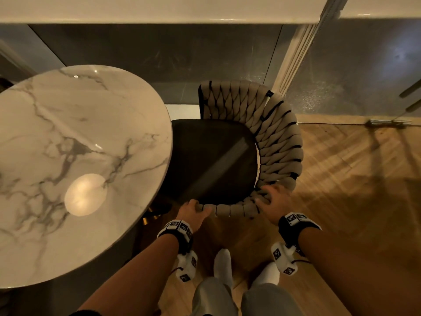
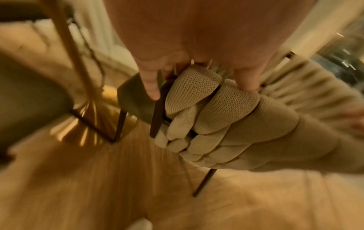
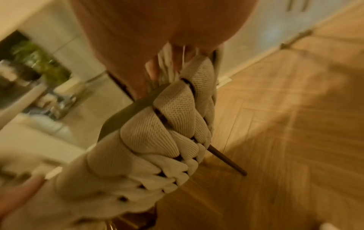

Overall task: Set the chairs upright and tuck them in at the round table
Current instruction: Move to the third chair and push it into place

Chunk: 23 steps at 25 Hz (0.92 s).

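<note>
A chair [image 1: 280,142] with a beige woven back and a dark seat [image 1: 211,156] stands upright beside the round marble table [image 1: 75,156], its seat edge slightly under the tabletop. My left hand [image 1: 193,210] grips the near left end of the woven back [image 2: 206,112]. My right hand [image 1: 273,199] grips the woven back [image 3: 167,124] further right, fingers curled over its top. In the wrist views thin dark chair legs [image 2: 204,180] [image 3: 228,161] reach the wooden floor.
A glass wall [image 1: 159,55] and a pale door frame [image 1: 296,58] stand just behind the chair. Herringbone wooden floor [image 1: 353,179] spreads to the right. The table's golden pedestal base [image 2: 86,118] is close to the chair's legs. My feet in white socks [image 1: 223,265] stand behind the chair.
</note>
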### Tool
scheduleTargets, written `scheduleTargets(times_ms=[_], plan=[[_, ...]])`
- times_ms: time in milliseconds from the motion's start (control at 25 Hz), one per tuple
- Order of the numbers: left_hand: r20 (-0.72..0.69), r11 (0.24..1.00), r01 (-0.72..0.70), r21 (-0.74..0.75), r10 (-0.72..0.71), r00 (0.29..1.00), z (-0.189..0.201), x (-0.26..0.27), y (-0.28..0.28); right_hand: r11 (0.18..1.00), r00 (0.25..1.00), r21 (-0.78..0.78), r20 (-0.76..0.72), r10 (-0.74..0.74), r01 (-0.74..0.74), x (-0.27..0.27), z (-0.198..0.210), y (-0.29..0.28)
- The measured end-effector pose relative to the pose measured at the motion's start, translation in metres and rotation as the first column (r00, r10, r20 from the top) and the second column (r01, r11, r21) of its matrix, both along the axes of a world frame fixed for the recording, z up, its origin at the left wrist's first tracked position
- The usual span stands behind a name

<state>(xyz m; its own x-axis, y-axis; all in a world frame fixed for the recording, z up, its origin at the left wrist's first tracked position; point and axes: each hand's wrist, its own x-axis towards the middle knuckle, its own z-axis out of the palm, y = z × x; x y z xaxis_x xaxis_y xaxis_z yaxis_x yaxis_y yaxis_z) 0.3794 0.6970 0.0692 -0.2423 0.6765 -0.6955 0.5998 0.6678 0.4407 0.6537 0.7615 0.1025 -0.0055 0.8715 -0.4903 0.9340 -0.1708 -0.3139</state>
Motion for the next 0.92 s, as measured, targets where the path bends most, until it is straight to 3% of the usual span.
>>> scheduleTargets(times_ms=[40, 80, 120, 160, 200, 240, 280, 360, 440, 520, 800, 920], plan=[[0.059, 0.983, -0.183, 0.03, 0.181, 0.982, -0.002, -0.001, -0.001, 0.971, 0.97, 0.041, -0.08, -0.231, 0.235, 0.004, 0.006, 0.001], [0.13, 0.912, -0.411, 0.009, 0.406, 0.905, -0.005, -0.003, 0.0, 0.892, 0.882, 0.015, -0.159, -0.444, 0.452, 0.009, -0.002, 0.005], [0.205, 0.773, -0.63, -0.078, 0.631, 0.749, -0.008, -0.004, 0.001, 0.771, 0.74, -0.071, -0.238, -0.629, 0.633, 0.014, -0.012, 0.01], [0.269, 0.6, -0.774, -0.202, 0.794, 0.545, -0.008, -0.004, 0.003, 0.636, 0.562, -0.234, -0.315, -0.765, 0.735, 0.028, -0.044, 0.016], [0.317, 0.457, -0.829, -0.321, 0.877, 0.36, -0.009, -0.003, 0.004, 0.54, 0.418, -0.375, -0.36, -0.834, 0.754, 0.048, -0.097, 0.022], [0.358, 0.391, -0.827, -0.405, 0.9, 0.25, -0.008, -0.001, 0.006, 0.51, 0.356, -0.457, -0.384, -0.852, 0.729, 0.061, -0.146, 0.028], [0.396, 0.381, -0.81, -0.446, 0.896, 0.204, -0.005, 0.004, 0.009, 0.518, 0.343, -0.473, -0.41, -0.845, 0.713, 0.065, -0.172, 0.033], [0.423, 0.39, -0.801, -0.455, 0.886, 0.191, -0.001, 0.009, 0.015, 0.503, 0.303, -0.467, -0.439, -0.846, 0.727, 0.054, -0.174, 0.035], [0.41, 0.393, -0.8, -0.454, 0.889, 0.204, -0.004, 0.011, 0.018, 0.542, 0.369, -0.385, -0.439, -0.819, 0.747, 0.018, -0.087, 0.025], [0.406, 0.404, -0.794, -0.454, 0.887, 0.219, -0.005, 0.01, 0.019, 0.518, 0.34, -0.389, -0.44, -0.831, 0.762, 0.008, -0.059, 0.021], [0.432, 0.354, -0.828, -0.434, 0.889, 0.154, -0.009, 0.012, 0.013, 0.548, 0.373, -0.39, -0.439, -0.817, 0.74, 0.01, -0.045, 0.017], [0.387, 0.424, -0.819, -0.386, 0.88, 0.274, -0.007, 0.012, 0.021, 0.575, 0.403, -0.419, -0.432, -0.807, 0.702, 0.009, -0.039, 0.017]])
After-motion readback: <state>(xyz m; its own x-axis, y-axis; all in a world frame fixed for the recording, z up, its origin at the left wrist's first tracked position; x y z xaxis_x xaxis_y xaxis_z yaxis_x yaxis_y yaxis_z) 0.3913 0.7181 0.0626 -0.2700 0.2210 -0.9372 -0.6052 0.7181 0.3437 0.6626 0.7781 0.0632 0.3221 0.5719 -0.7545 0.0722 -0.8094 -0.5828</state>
